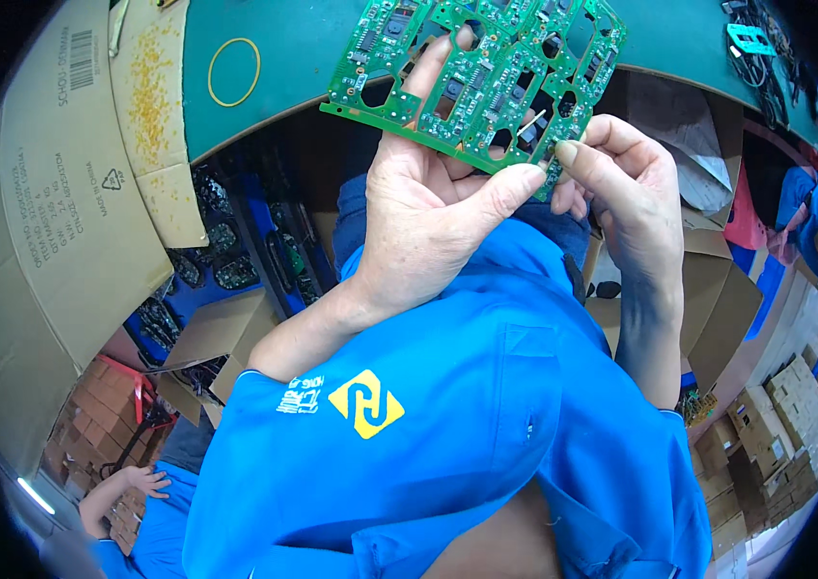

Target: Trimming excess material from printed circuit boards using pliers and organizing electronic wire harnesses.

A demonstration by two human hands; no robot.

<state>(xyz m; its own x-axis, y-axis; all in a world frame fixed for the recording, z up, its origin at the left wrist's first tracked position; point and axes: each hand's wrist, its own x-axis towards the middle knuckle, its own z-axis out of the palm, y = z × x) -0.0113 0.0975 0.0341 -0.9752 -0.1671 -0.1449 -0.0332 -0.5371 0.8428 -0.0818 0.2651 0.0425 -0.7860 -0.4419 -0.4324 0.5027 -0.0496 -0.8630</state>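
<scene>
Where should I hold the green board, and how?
I'd pinch the board by its lower edge, coming from the bottom of the picture: that border strip looks flat and mostly bare, while the middle is crowded with small parts.

**Lots of ones, plus a few too-many-to-counts**

So I get one green circuit panel [474, 82] and two bare hands: one left hand [423, 207], one right hand [636, 183]. One green tabletop [303, 43], one yellow rubber band [210, 77]. One blue shirt [428, 376] on the wearer, with one yellow emblem [343, 398]. At least one co-worker [166, 531] lower left — a single hand [145, 481] showing there. Yellow specks [150, 87], dark parts [235, 275] and stacked boxes [800, 405]? Loads of each — way too jumbled for a number, honestly.
</scene>
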